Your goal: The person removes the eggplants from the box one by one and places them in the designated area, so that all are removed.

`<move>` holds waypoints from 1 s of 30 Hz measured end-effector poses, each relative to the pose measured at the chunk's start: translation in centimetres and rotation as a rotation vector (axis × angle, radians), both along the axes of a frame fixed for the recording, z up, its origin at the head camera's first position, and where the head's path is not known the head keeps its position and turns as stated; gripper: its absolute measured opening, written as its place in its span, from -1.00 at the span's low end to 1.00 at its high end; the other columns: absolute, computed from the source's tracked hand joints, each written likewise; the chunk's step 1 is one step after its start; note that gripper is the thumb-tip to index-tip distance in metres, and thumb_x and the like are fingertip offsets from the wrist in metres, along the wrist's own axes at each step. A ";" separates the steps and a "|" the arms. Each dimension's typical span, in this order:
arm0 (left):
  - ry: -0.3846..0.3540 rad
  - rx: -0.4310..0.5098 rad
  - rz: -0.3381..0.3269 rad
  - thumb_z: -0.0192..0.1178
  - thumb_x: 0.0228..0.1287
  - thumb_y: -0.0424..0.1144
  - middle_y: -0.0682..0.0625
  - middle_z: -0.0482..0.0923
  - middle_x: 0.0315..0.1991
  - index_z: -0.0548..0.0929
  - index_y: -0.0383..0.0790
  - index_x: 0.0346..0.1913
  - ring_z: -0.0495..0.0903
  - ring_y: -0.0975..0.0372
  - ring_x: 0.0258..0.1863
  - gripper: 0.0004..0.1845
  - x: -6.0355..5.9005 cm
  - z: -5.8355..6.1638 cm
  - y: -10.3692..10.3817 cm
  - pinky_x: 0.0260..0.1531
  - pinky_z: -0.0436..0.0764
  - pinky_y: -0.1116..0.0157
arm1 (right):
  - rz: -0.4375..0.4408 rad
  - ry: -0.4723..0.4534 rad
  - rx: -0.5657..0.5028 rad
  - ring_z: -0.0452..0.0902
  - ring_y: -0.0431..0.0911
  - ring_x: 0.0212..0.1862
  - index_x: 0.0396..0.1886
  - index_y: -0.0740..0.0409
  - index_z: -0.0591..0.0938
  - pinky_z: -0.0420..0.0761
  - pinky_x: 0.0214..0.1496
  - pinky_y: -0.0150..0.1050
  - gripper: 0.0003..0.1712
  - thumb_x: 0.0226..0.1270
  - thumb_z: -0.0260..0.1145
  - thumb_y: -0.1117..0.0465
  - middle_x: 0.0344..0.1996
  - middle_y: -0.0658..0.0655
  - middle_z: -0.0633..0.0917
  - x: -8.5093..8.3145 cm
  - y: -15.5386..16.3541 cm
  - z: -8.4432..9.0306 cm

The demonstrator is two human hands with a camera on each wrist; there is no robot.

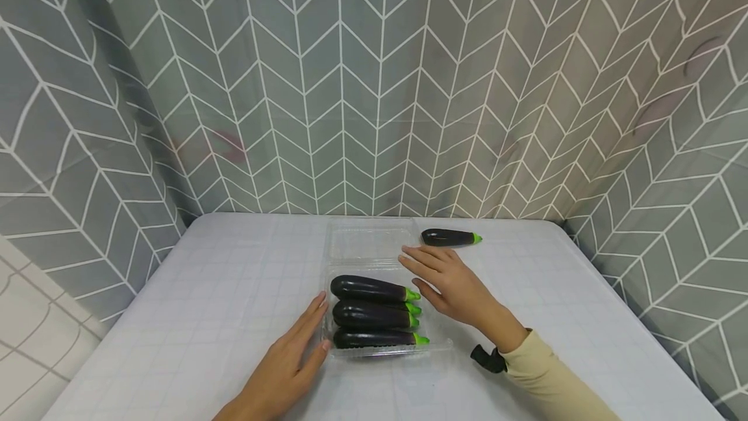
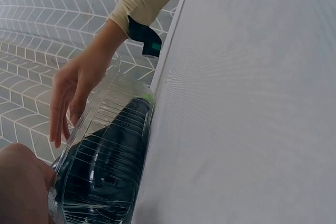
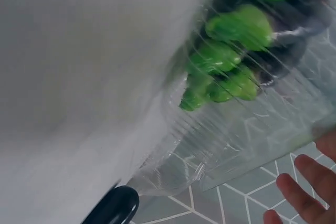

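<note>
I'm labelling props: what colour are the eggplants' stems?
The stems are bright green, best in the right wrist view.

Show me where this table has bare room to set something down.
The white table is bare left of the left hand and open clear container, and right of the right hand and lone eggplant, towards the right edge. Mid-table is crowded: both hands flank the eggplants in the container.

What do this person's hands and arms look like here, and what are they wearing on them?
Both the left hand and right hand are bare, without gloves. A pale beige sleeve covers the right forearm, with a black attachment at its cuff, bearing a small green patch. No left sleeve is in view.
</note>
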State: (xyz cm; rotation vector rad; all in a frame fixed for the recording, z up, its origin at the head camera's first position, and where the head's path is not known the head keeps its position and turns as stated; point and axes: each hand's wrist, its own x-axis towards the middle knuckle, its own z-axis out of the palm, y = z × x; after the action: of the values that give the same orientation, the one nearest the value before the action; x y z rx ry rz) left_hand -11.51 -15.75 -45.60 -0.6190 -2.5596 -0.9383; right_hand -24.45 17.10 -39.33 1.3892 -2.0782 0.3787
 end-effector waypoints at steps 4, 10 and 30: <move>-0.011 0.001 0.001 0.19 0.57 -0.17 0.08 0.03 0.64 0.29 -0.31 0.59 0.17 0.16 0.54 -0.34 0.1 0.1 0.0 0.37 0.33 0.01 | 0.001 0.078 0.058 0.51 0.15 0.31 0.47 0.21 0.51 0.58 0.18 0.23 -0.51 0.70 0.09 0.11 0.37 0.25 0.56 0.2 -0.3 -0.3; -0.013 -0.007 0.004 0.18 0.58 -0.15 0.09 0.03 0.64 0.29 -0.30 0.59 0.16 0.17 0.54 -0.35 0.0 0.2 0.0 0.38 0.33 0.01 | 0.018 0.059 0.075 0.51 0.12 0.31 0.45 0.18 0.53 0.57 0.21 0.13 -0.51 0.66 0.14 0.13 0.37 0.21 0.56 0.8 -0.9 -0.7; -0.010 -0.024 0.017 0.20 0.56 -0.16 0.03 0.09 0.64 0.30 -0.27 0.59 0.18 0.18 0.54 -0.34 -0.1 0.0 0.0 0.39 0.29 0.12 | 0.203 -0.119 0.037 0.55 0.02 0.28 0.30 0.17 0.66 0.57 0.30 -0.06 -0.59 0.57 0.32 0.14 0.28 0.13 0.64 2.6 -2.6 -1.7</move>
State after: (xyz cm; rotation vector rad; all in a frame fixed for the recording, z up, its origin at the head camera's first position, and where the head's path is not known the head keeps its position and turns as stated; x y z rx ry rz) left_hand -11.56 -15.72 -45.57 -0.5996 -2.5841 -0.9088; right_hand -21.88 14.52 -40.98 1.6415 -2.0521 0.5199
